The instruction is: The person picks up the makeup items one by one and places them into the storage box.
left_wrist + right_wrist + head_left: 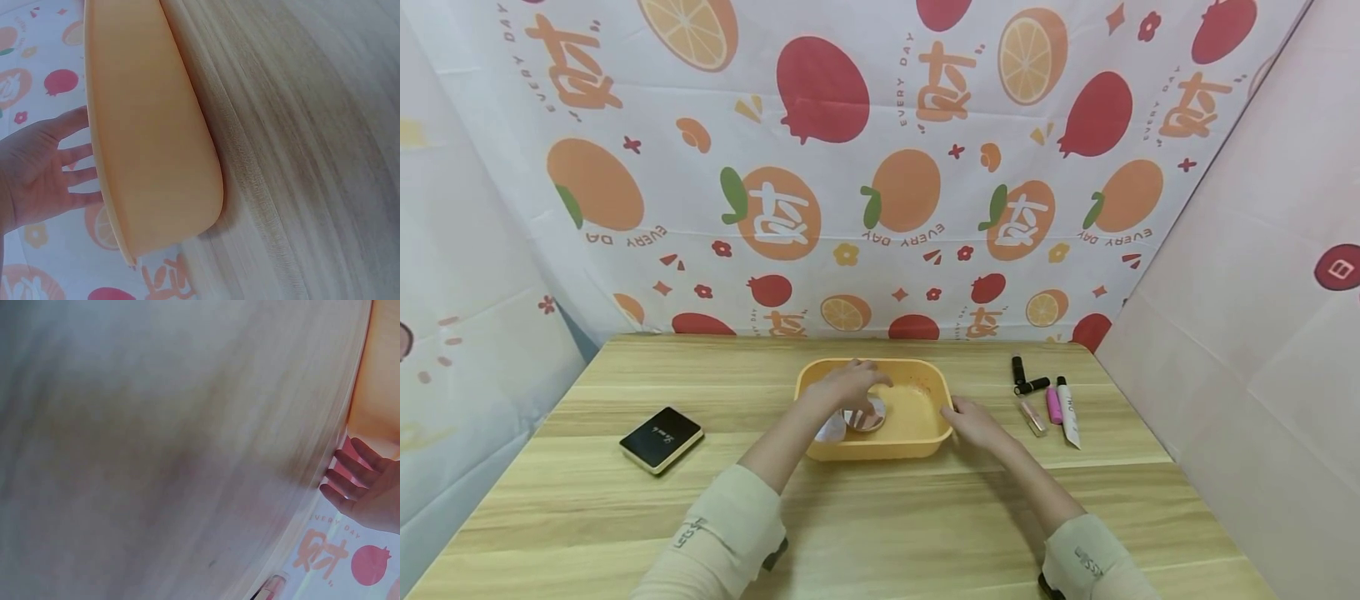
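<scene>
A yellow plastic basin (880, 451) sits near the middle of the table. My left hand (850, 385) reaches over its left half, fingers spread and slightly bent, just above a round, shiny mirror-like disc (867, 415) lying inside. In the left wrist view, the fingers pass behind the basin's near wall (153, 137), so their tips are hidden. Beside the disc is a whitish, translucent item (832, 428), partly covered by my forearm. At the basin's right end, my right hand (976, 423) touches the rim; the right wrist view has its fingers (353, 467) extended outside the wall.
On the right lie two black tubes (1018, 370) (1032, 386), a clear pinkish tube (1033, 418), a pink tube (1054, 406) and a white squeeze tube (1069, 413). A black-topped square case (662, 437) lies on the left. Printed cloth (850, 208) stands behind the table.
</scene>
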The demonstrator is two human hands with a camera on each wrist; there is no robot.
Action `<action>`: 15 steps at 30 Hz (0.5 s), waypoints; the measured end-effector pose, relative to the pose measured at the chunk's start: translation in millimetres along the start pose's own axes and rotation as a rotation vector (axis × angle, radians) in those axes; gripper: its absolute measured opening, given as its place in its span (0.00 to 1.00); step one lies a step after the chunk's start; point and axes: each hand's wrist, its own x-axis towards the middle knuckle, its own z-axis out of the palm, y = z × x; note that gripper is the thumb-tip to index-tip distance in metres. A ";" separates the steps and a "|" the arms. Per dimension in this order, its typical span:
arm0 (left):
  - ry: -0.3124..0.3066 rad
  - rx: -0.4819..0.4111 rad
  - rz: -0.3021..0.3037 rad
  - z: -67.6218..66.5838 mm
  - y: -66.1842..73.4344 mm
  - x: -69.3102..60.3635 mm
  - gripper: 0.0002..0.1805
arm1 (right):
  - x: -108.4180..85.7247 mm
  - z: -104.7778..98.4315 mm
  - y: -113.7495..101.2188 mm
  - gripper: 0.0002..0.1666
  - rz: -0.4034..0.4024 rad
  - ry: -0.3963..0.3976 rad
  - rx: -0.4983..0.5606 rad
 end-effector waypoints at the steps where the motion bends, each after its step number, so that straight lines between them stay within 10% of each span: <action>1: 0.001 0.002 -0.001 -0.1 -0.4 -0.4 0.31 | -0.2 0.1 -0.2 0.26 0.001 0.000 0.002; 15: 0.003 -0.014 0.013 -1.3 -6.5 -5.4 0.31 | -2.7 0.4 -1.6 0.26 -0.001 0.002 0.000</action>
